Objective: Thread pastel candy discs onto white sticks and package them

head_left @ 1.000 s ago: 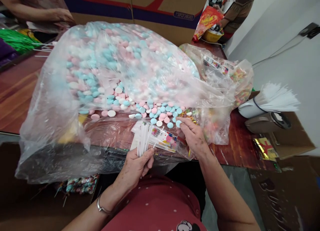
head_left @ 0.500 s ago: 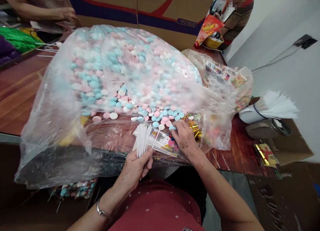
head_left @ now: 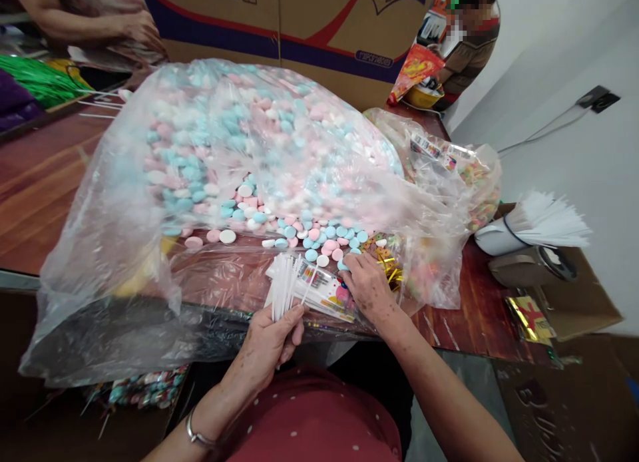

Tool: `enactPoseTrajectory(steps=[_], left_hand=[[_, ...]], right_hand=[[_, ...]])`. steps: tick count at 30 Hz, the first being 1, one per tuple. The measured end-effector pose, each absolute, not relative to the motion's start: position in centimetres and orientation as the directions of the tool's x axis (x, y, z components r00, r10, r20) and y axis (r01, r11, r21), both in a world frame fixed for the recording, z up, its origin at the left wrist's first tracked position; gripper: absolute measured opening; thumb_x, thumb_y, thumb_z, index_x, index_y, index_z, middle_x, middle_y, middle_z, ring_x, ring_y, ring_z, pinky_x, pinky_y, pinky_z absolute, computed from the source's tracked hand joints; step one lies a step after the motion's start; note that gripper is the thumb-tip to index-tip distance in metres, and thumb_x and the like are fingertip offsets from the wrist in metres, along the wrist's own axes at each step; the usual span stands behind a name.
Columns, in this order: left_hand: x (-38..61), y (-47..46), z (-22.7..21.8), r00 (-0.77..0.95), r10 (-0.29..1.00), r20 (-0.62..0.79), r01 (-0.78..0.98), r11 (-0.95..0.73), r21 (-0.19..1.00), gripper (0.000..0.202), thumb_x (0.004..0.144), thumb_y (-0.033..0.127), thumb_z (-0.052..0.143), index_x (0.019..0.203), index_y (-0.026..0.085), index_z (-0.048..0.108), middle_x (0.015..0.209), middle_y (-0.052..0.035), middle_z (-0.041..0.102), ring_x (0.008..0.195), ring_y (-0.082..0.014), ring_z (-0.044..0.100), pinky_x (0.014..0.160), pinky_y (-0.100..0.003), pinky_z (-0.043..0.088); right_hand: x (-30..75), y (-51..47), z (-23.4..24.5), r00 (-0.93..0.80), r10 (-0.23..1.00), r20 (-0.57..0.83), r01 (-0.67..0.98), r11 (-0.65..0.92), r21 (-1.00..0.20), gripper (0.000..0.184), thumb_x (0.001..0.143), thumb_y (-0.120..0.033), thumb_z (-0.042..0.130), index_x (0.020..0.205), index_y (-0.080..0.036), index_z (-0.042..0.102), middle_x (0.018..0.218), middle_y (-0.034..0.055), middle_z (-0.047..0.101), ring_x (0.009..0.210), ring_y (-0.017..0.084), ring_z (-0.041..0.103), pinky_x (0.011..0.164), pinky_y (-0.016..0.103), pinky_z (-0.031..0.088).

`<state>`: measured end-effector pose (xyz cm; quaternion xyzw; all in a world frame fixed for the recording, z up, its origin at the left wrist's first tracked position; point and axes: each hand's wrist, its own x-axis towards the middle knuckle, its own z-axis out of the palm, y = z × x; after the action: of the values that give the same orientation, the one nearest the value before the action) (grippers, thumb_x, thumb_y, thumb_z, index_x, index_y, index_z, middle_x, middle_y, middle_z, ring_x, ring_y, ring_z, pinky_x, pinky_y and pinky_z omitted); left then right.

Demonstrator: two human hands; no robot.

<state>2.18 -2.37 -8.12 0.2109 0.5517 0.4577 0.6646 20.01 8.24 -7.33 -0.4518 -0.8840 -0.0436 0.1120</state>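
Observation:
A bundle of thin white sticks stands up out of my left hand, whose fingers are wrapped round the lower ends. One stick leans apart from the rest. My right hand is palm down at the table's front, fingers bent and drawn together. Beside its fingertips lies a blue candy; what the fingers hold, if anything, is hidden. Printed white packets lie between my hands. Behind them, pink, blue and white round candies spill from a big clear plastic bag.
Gold foil strips lie right of my right hand. Another clear bag stands behind. At right are a container of white sticks, a grey mug and a cardboard box. Two people work beyond, near a large carton.
The view has shifted slightly. My left hand keeps its grip on the sticks, and my right hand's fingers have moved slightly down by the blue candy.

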Motion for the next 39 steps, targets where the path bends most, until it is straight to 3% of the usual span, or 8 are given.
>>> enactPoseTrajectory(steps=[11,18,24,27,29,33,36,39], left_hand=[[2.2,-2.2,-7.9,0.0,0.839,-0.544,-0.308,0.517,0.799,0.052,0.067,0.063,0.067,0.052,0.016,0.05,0.038,0.0063,0.038,0.027,-0.003,0.026,0.03,-0.017,0.015],[2.1,-2.2,-8.2,0.015,0.833,-0.553,-0.273,0.535,0.799,0.055,0.065,0.065,0.066,0.049,0.016,0.048,0.037,0.006,0.037,0.027,-0.0032,0.027,0.03,-0.017,0.016],[2.1,-2.0,-8.1,0.008,0.84,-0.543,-0.272,0.524,0.807,0.053,0.066,0.064,0.065,0.05,0.016,0.049,0.039,0.0051,0.041,0.026,-0.0034,0.028,0.03,-0.018,0.014],[2.1,-2.1,-8.1,0.004,0.842,-0.539,-0.277,0.519,0.809,0.051,0.066,0.063,0.064,0.051,0.017,0.049,0.038,0.0061,0.039,0.026,-0.0037,0.026,0.03,-0.018,0.014],[2.1,-2.2,-7.9,0.015,0.848,-0.529,-0.263,0.514,0.816,0.05,0.068,0.062,0.064,0.051,0.017,0.048,0.037,0.0066,0.037,0.027,-0.004,0.026,0.03,-0.019,0.015],[2.0,-2.1,-7.5,0.081,0.873,-0.48,-0.173,0.487,0.856,0.046,0.073,0.059,0.061,0.056,0.018,0.05,0.041,0.0054,0.042,0.03,-0.0051,0.029,0.032,-0.019,0.017],[1.8,-1.6,-7.4,0.092,0.908,-0.409,-0.074,0.415,0.907,0.042,0.08,0.054,0.057,0.058,0.018,0.05,0.045,0.0045,0.046,0.032,-0.0054,0.032,0.033,-0.019,0.019],[1.8,-1.1,-7.7,0.111,0.928,-0.355,0.003,0.357,0.934,0.043,0.086,0.05,0.051,0.056,0.018,0.049,0.044,0.0054,0.042,0.033,-0.0051,0.03,0.034,-0.02,0.019]], right_hand=[[19.2,8.4,-8.3,-0.509,0.771,0.382,0.855,0.504,0.122,0.014,0.083,-0.008,0.053,0.081,-0.018,0.062,0.075,0.007,0.062,0.078,0.024,0.051,0.069,0.034,0.037],[19.7,7.9,-8.0,-0.6,0.715,0.36,0.791,0.599,0.127,0.018,0.092,-0.014,0.049,0.106,-0.015,0.062,0.09,0.0074,0.067,0.084,0.023,0.051,0.082,0.034,0.039],[19.0,7.8,-8.4,-0.565,0.711,0.419,0.817,0.555,0.16,0.02,0.087,-0.005,0.048,0.093,-0.017,0.063,0.076,0.0064,0.064,0.077,0.024,0.052,0.071,0.034,0.039],[19.1,8.5,-8.6,-0.445,0.79,0.421,0.858,0.511,-0.051,0.019,0.08,-0.005,0.049,0.085,-0.017,0.062,0.075,0.0067,0.064,0.077,0.023,0.055,0.069,0.033,0.04],[19.5,9.0,-8.3,-0.278,0.886,0.371,0.834,0.414,-0.365,0.014,0.076,-0.01,0.053,0.083,-0.018,0.061,0.076,0.0052,0.065,0.075,0.021,0.056,0.066,0.031,0.041],[20.2,9.5,-6.8,-0.016,1.0,-0.024,0.284,-0.019,-0.959,0.014,0.068,-0.028,0.064,0.078,-0.021,0.058,0.061,-0.0045,0.057,0.051,0.011,0.047,0.049,0.024,0.034],[20.0,9.1,-5.1,-0.094,0.963,-0.251,-0.105,-0.26,-0.96,0.019,0.06,-0.027,0.07,0.072,-0.02,0.057,0.056,-0.0064,0.056,0.044,0.008,0.044,0.044,0.021,0.03],[19.8,8.9,-4.0,-0.163,0.939,-0.302,-0.195,-0.331,-0.923,0.018,0.056,-0.022,0.072,0.069,-0.019,0.059,0.053,-0.0063,0.057,0.044,0.007,0.045,0.045,0.021,0.034]])
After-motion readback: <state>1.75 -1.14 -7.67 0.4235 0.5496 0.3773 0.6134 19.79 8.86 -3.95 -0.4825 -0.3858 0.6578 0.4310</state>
